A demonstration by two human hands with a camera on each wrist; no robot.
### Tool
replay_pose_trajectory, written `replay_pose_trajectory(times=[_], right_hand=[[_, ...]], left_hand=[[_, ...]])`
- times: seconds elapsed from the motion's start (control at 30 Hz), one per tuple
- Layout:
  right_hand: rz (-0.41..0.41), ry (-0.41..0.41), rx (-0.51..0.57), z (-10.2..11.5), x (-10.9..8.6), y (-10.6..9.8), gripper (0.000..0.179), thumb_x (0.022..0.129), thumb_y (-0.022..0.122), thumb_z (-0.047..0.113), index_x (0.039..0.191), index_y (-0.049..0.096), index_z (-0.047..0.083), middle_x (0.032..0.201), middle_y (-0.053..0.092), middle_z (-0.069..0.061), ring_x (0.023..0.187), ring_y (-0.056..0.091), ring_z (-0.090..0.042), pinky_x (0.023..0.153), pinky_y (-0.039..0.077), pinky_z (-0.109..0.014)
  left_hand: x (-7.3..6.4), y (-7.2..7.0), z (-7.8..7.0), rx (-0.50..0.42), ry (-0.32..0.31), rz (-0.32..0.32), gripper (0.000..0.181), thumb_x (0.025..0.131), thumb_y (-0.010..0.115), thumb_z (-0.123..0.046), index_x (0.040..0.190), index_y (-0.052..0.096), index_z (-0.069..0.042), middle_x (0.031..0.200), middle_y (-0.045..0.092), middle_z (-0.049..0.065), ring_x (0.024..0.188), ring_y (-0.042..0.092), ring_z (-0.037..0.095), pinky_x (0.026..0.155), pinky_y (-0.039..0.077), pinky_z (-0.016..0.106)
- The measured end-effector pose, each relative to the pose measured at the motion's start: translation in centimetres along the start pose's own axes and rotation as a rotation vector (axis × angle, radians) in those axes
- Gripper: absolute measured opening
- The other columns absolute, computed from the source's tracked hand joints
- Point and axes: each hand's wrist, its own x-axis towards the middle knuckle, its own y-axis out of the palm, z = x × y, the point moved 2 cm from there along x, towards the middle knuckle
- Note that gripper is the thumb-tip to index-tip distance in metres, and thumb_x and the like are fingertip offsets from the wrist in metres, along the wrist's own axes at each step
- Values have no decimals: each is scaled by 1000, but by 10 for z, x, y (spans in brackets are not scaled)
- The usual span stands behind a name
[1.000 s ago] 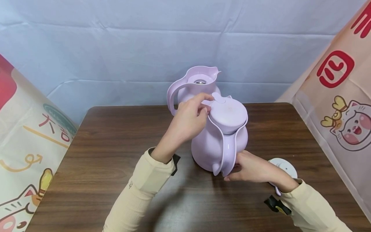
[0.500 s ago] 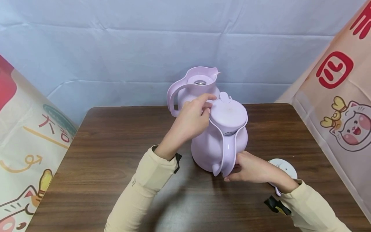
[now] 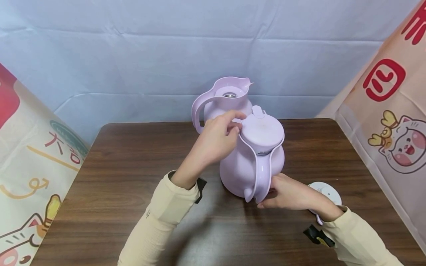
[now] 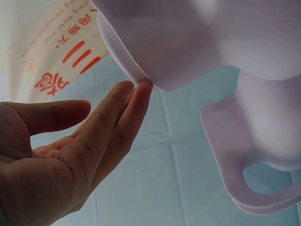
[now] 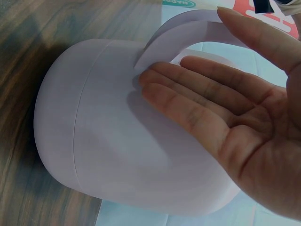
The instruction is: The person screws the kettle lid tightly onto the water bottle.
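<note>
A lilac thermos jug [image 3: 237, 170] stands upright on the table with its handle [image 3: 263, 173] toward me. Its round lid [image 3: 263, 131] sits in the mouth, with a small tab [image 3: 257, 111] pointing to the back. My left hand [image 3: 221, 135] is at the lid's left edge. In the left wrist view its fingertips [image 4: 143, 89] touch the jug's rim, with the thumb apart from it. Low at the handle's right side is my right hand [image 3: 289, 192]. Its extended fingers [image 5: 183, 106] rest close along the body in the right wrist view, and the thumb lies near the handle.
Behind stands a second lilac jug [image 3: 209, 107] without a lid, its mouth showing a metal-lined opening. On the right, a white lid [image 3: 329, 192] lies partly behind my right wrist. The wooden table [image 3: 133, 177] has a pale cloth [image 3: 149, 66] hanging behind it.
The lid has turned clockwise, its tab swinging rightward. My left hand moved right with it, then drew back slightly left. The right hand and the jug stay put.
</note>
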Motion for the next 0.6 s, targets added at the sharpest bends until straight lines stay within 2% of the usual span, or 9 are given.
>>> replay_pose_trajectory(times=[0.2,0.43,0.6], right_hand=[[2,7,-2,-1,0,1,16,72,76,23,85,68,18,86,61,14,83,55,-4,74,47,-28],[4,11,-1,-2,0,1,16,72,76,21,85,68,18,86,60,14,83,55,-4,74,47,-28],[4,-5,18,-1,0,0,16,72,76,23,85,68,17,87,61,13,84,55,-4,74,47,-28]], left_hand=[[1,2,0,42,16,15,32,91,43,-4,120,56,-6,107,65,6,108,54,16,90,36,29],[5,4,-2,98,37,31,33,92,42,-4,123,53,-3,113,62,8,112,53,14,103,21,32],[8,6,-2,119,38,38,35,92,42,-4,125,52,-2,116,61,8,114,51,14,104,20,31]])
